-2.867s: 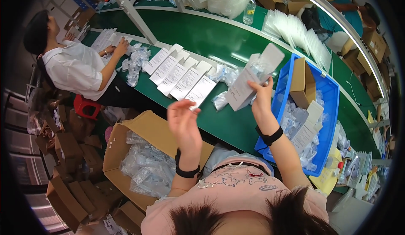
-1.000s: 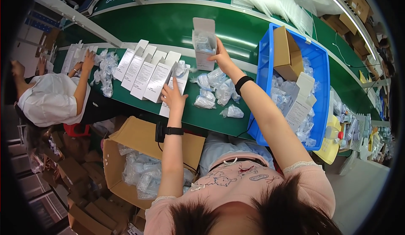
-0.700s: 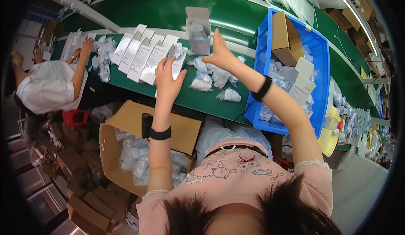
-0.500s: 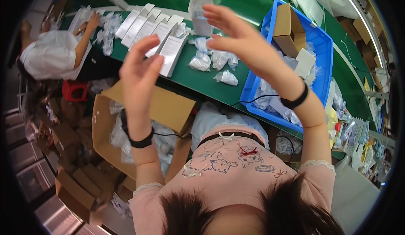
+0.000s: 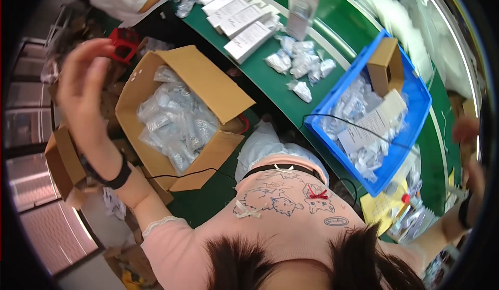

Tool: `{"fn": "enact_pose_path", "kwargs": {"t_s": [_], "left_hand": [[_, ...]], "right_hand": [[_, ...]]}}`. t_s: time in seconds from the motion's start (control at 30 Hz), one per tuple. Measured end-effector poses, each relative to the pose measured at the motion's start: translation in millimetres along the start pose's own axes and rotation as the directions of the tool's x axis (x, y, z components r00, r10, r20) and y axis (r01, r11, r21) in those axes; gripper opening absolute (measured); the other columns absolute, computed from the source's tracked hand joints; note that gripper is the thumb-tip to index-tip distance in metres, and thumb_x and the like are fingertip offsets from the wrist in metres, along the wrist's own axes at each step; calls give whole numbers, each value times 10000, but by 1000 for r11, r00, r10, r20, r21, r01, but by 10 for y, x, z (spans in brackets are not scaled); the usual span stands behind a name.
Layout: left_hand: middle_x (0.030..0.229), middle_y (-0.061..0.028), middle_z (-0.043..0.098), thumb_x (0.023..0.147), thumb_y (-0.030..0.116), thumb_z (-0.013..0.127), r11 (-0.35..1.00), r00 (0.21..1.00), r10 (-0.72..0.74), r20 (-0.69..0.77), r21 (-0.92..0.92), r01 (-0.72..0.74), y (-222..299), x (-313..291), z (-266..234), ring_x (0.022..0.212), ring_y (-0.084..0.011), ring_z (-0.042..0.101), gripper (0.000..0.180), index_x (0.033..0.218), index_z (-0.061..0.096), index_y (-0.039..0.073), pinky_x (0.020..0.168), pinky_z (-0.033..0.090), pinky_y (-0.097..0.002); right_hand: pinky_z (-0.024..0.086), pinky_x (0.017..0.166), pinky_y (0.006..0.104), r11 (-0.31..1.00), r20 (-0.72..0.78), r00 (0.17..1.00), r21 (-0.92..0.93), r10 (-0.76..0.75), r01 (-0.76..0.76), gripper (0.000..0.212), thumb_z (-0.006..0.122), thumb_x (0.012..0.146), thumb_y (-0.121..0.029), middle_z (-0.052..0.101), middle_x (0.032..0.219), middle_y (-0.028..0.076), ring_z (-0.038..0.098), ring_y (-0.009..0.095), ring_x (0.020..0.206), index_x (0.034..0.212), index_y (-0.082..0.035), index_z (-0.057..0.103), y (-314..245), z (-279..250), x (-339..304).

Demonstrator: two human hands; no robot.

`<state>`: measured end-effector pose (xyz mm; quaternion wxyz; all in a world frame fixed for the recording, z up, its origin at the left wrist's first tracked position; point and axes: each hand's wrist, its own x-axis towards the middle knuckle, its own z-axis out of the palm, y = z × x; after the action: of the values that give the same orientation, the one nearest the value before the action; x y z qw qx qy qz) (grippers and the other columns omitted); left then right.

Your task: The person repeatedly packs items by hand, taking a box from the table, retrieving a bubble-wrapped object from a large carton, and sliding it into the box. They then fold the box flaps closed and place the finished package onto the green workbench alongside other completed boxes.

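- Where both hands were up by the boxes half a second ago, they're now way apart; left hand is blurry, fingers bent, thumb apart.
- Right hand is half lost in the dark rim, can't tell its fingers.
- Open white box stands near the worktop's far edge, contents unclear.

Packing workshop, green workbench, row of white boxes, blue bin of bagged items, cardboard carton
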<state>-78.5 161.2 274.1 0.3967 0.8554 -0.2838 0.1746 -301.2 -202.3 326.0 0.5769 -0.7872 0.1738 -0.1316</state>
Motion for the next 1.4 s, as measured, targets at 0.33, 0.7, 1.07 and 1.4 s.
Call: {"fn": "enact_pose_path", "kwargs": {"t_s": [0.33,0.7,1.07,1.4], "left_hand": [[859,-78,609,750,157,638,859,817,-508,274,99,502,-2405,-1009,495,777,-139,572,268,964,572,11,704,452,-263],[994,-265,561,620,365,722,592,456,-804,382,587,553,-3880,-2357,1355,959,-376,531,705,1121,432,-38,823,425,-388],[1060,-251,495,632,186,709,558,536,-816,219,545,626,-3662,-2582,1751,1001,-409,461,598,1081,383,-38,839,396,-452],[1012,-200,479,646,65,619,820,811,-563,157,-22,573,-1594,-1224,831,965,-281,488,554,1128,361,-20,840,397,-365]], "right_hand": [[469,676,283,999,684,729,-22,-14,40,266,571,698,-135,637,811,121,617,231,745,917,13,603,938,945,-10],[455,756,245,790,466,788,258,402,-556,221,497,836,-48,613,906,90,586,144,825,1042,25,533,2389,2156,-39],[447,754,238,864,427,859,276,282,-421,244,507,824,-60,617,885,85,584,140,824,1056,16,525,2122,2622,373],[395,884,301,989,438,895,148,-81,17,516,635,754,-177,496,1146,129,480,191,1063,1192,1,428,1983,2986,669]]}}
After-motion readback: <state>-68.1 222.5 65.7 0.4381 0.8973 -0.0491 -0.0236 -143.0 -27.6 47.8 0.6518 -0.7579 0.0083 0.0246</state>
